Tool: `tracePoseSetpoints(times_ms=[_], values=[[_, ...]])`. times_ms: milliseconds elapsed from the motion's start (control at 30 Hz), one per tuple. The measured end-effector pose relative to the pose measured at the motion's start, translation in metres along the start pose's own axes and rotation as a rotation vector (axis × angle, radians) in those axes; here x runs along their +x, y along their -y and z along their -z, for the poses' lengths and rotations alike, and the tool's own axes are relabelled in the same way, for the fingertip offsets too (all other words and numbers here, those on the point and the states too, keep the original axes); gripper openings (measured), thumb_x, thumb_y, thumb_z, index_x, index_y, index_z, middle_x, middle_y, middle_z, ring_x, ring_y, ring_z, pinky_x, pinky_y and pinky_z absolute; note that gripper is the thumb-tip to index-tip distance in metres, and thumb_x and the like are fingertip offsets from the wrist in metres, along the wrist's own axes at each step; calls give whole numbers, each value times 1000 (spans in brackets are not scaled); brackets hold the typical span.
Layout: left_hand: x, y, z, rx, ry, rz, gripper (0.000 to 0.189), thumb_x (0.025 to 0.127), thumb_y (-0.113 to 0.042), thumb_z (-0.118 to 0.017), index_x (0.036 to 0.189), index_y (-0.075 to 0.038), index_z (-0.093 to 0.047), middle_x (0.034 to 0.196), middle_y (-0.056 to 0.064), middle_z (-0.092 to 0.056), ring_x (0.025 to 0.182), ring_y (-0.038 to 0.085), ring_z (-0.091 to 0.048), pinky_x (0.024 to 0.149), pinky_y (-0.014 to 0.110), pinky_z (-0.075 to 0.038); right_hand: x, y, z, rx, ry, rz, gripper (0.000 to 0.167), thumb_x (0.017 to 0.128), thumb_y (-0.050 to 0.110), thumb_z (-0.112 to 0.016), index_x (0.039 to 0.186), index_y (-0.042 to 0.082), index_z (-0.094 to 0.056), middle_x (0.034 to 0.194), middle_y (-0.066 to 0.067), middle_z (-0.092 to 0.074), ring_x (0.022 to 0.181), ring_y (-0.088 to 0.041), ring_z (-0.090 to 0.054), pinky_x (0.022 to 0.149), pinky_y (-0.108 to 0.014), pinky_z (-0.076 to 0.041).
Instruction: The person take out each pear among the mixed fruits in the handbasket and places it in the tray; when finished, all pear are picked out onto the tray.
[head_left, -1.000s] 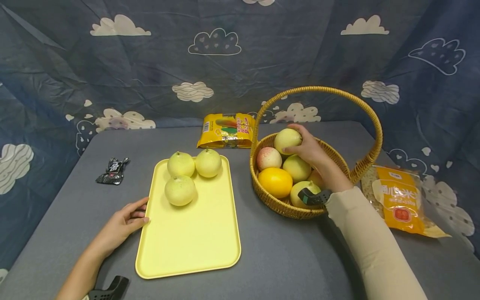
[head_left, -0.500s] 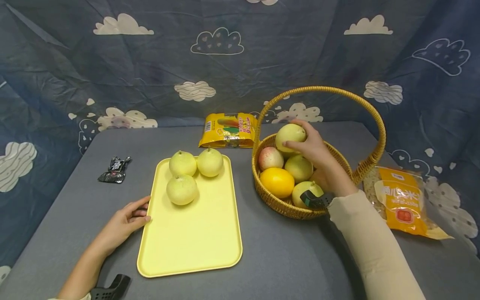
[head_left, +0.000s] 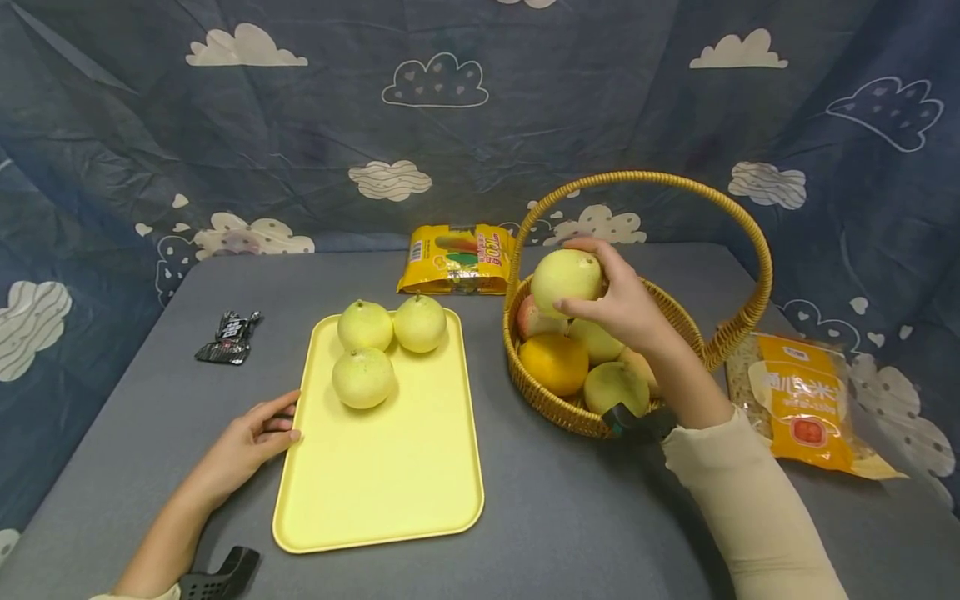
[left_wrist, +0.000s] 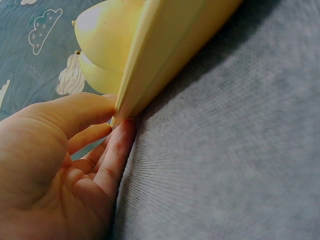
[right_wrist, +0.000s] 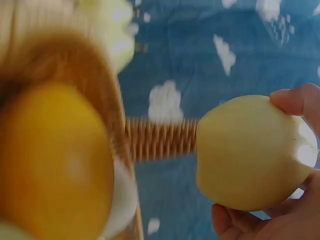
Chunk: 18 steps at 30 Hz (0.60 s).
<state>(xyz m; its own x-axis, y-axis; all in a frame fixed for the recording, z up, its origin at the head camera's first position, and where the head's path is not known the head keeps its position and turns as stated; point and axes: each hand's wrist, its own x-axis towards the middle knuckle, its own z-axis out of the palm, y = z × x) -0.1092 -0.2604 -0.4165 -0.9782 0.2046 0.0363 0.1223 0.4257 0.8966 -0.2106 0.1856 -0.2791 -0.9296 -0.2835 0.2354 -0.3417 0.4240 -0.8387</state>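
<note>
My right hand (head_left: 626, 300) grips a round pale-green pear (head_left: 566, 282) above the wicker basket (head_left: 540, 407). In the right wrist view, fingers and thumb hold that pear (right_wrist: 250, 152) from opposite sides, apart from the basket's fruit. Below it in the basket lie a yellow-orange fruit (head_left: 553, 364), a reddish peach (head_left: 538, 317) and more pale-green pears (head_left: 617, 388). My left hand (head_left: 243, 442) pinches the left rim of the yellow tray (head_left: 382, 475); the left wrist view has its fingertips on both sides of the rim (left_wrist: 125, 102). Three pears (head_left: 363, 378) sit at the tray's far end.
The basket's tall arched handle (head_left: 645, 177) rises over the fruit. A yellow snack packet (head_left: 456, 260) lies behind the tray, a small black wrapper (head_left: 228, 338) to its left. An orange-and-clear bag (head_left: 806, 404) lies right of the basket. A cloud-patterned cloth (head_left: 525, 125) hangs behind the table.
My right hand has lifted the pear from among the basket's fruit and moved it slightly left, uncovering more fruit at the right. The left hand and tray have stayed put.
</note>
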Motion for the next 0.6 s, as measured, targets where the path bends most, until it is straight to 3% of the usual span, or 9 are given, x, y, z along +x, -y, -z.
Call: tracePoseSetpoints(times_ms=[100,267,433,500,600], values=[[0,0,0,2,-2,-4,56,86,-8,-60,134,6,-35,114,20,-43,90,2,-48,75,13,-43,-6,12,-14,5,25,90,65,74,6,-71,131,11,-40,126,-8,-36,96,-27,-46,72,-38,-47],[-1,0,1,1,-1,-10,56,86,-8,-60,134,6,-35,115,20,-43,91,2,-48,75,13,-43,-12,25,-47,-1,83,171,68,70,11,-74,130,12,-43,124,-7,-41,97,-24,-46,76,-39,-46],[-1,0,1,6,0,-8,55,87,-8,-60,134,6,-35,114,20,-43,91,2,-48,75,13,-43,-12,23,-85,95,187,133,68,69,9,-75,128,12,-41,123,-6,-44,96,-22,-49,77,-37,-46],[-1,-1,1,8,2,-6,56,87,-8,-60,134,5,-35,114,20,-44,91,2,-48,75,13,-43,-13,26,-98,102,222,97,67,70,7,-74,128,9,-41,123,-8,-44,97,-23,-49,79,-37,-45],[0,-1,1,5,3,-5,56,87,-8,-60,135,5,-35,114,20,-44,91,2,-48,75,13,-43,-7,13,-118,52,247,78,65,70,13,-74,127,10,-42,128,-6,-43,102,-21,-48,82,-36,-43]])
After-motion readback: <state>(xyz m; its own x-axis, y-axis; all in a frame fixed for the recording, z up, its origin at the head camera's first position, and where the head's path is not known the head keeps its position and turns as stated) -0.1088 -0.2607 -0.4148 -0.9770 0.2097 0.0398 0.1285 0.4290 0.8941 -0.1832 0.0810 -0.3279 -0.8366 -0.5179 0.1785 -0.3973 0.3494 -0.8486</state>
